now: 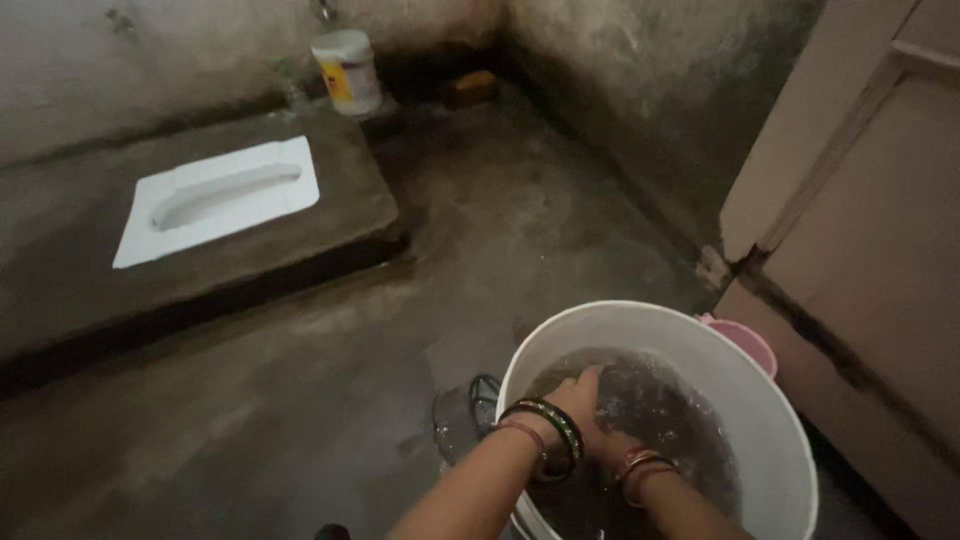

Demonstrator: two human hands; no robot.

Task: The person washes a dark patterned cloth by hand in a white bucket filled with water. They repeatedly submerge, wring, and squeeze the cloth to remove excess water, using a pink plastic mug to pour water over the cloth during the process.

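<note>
Stood close to several risks: could have slipped on the wet floor [300, 400], filmed with water and dull with grime; could have caught a foot on the dark strap-like thing [482, 398] lying just left of the bucket [780, 430]; could have slopped water over the rim or tipped the whole bucket by leaning too hard on one side; could have knocked the pink mug [748, 340] wedged behind it against the door [870, 210]. Noted, far left, a raised slab [60, 290] of rough grey cement with a hard square edge, and set into it a white pan [215, 198], glazed, smooth, oblong with a long shallow trough. Noted behind it a squat white plastic tub [347, 72] with a yellow label, round and lidded, and a small orange block [470, 88] in the corner, too dim to tell of what. Found the walls stained and patchy. Had the left hand [580, 395] palm down in the bucket at lower right, fingers bent over a dark sodden mass [670, 410], most likely cloth, green and dark bangles at the wrist; could not tell whether gripping or only pressing. Had the right hand [612, 442] sunk beside and partly under the left, red bangles showing; could not tell how far open. Found the bucket round, white, thin-walled plastic, its water murky and rippled. Found the door flat, pale and painted, cracked at the lower corner.
</note>
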